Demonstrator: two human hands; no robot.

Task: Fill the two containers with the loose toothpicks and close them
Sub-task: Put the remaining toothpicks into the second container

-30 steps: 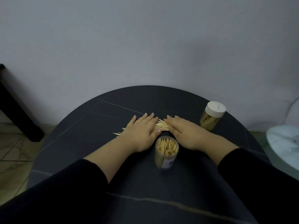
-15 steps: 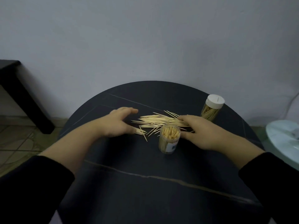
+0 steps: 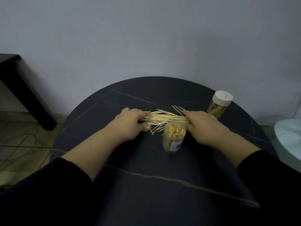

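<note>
Squarely from both ends, the loose toothpicks (image 3: pixel 164 119) are being herded into one bundle.

Left fingers (image 3: pixel 143 113) curl close together over the far side of the pile's left end with the thumb on the near side, so the left hand (image 3: pixel 130 123) brackets the sticks. The right fingers (image 3: pixel 189 113) lie pressed together on the right end, though I cannot tell whether the right hand (image 3: pixel 204 125) truly pinches. The squeeze likely serves to line the sticks up for lifting. The pile lies flat on the dark surface (image 3: pixel 130 163), its long axis running left to right, with a few strays angled off along the near edge. Just in front stands the open container (image 3: pixel 174 141), upright and fairly full. The capped container (image 3: pixel 219 106) stands just behind the right hand.
</note>
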